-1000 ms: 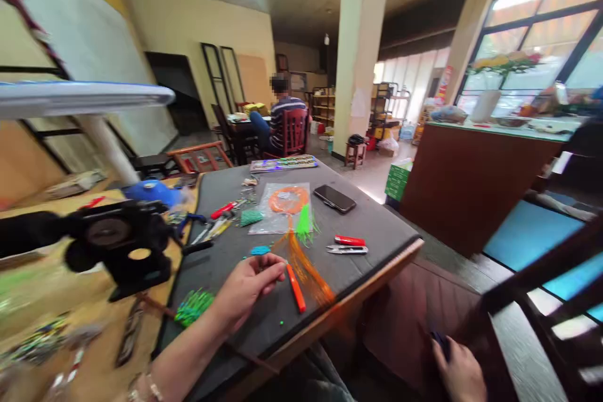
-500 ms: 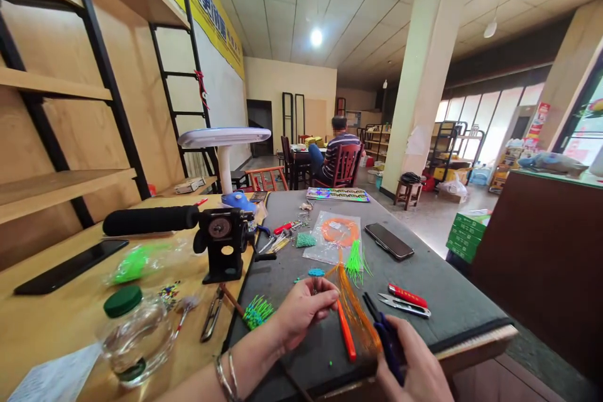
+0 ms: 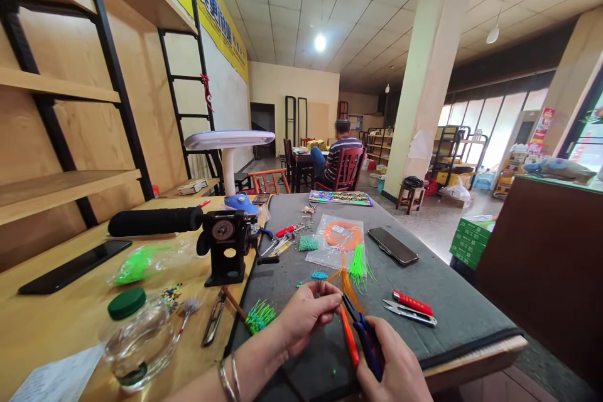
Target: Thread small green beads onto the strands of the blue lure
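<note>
My left hand [image 3: 313, 313] is closed in a pinch over the grey mat; whatever is between its fingertips is too small to make out. In my right hand [image 3: 391, 361] is a pair of pliers [image 3: 362, 331] with dark blue handles, its black jaws at the left fingertips. Beneath the pliers lies an orange-red stick [image 3: 349, 337], partly covered. Orange strands [image 3: 352, 289] run behind it, next to a bunch of bright green strands [image 3: 359, 265]. A small blue cluster [image 3: 319, 276] sits just beyond my left hand. Green-and-blue tipped pieces [image 3: 260, 316] lie left of my wrist.
Thread snips [image 3: 409, 313] and a red-handled tool [image 3: 413, 303] lie right, below a phone [image 3: 392, 245]. A black hand-crank device [image 3: 227, 248] stands at the mat's left edge. A jar of clear liquid [image 3: 136, 342] is front left. A person [image 3: 340, 154] sits far back.
My right hand has brought the pliers left and up, so the jaws meet my left fingertips. The left hand keeps its pinch. The view has shifted slightly.
</note>
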Motion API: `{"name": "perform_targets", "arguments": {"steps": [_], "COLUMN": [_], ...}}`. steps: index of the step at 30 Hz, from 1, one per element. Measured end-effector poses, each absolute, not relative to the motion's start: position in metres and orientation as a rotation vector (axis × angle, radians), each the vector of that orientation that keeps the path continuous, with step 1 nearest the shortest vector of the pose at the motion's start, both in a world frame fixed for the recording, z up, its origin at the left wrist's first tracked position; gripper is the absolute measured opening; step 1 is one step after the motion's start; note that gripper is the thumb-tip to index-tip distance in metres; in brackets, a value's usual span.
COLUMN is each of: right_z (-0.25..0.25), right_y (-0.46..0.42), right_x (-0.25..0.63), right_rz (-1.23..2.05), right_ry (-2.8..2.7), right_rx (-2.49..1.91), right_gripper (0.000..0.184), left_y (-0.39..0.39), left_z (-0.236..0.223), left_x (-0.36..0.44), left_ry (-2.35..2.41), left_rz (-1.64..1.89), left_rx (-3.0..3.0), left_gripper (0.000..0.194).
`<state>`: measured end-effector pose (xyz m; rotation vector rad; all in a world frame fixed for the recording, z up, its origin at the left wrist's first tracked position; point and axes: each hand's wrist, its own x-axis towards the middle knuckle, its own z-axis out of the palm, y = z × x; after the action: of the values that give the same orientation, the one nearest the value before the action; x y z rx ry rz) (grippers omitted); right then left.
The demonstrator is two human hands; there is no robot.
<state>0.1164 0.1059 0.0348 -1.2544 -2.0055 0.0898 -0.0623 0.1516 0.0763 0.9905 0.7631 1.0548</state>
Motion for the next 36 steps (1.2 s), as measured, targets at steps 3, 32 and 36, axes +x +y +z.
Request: {"name": "perform_targets", "arguments": {"steps": [3, 32, 36], "right_z": [0.035, 0.029, 0.036], "right_y": [0.105, 0.106, 0.102], "right_x": [0.115, 0.116, 0.112], "right_rz": [0.118, 1.291, 1.545], "right_ry": [-1.993, -1.161, -0.965], "right_rx": [-1.247, -1.039, -0.956], "right_gripper": [0.030, 0.034, 0.034], "left_y": [0.151, 0.140, 0.139], "left_z": [0.077, 0.083, 0.082], "left_x": [-0.063, -0.052, -0.050], "left_ry": [0.767, 0.925, 0.937], "left_rz": [1.059, 0.955, 0.952], "left_rx": [0.990, 1.107, 1.140], "left_gripper": [0.040, 0.015, 0.013]}}
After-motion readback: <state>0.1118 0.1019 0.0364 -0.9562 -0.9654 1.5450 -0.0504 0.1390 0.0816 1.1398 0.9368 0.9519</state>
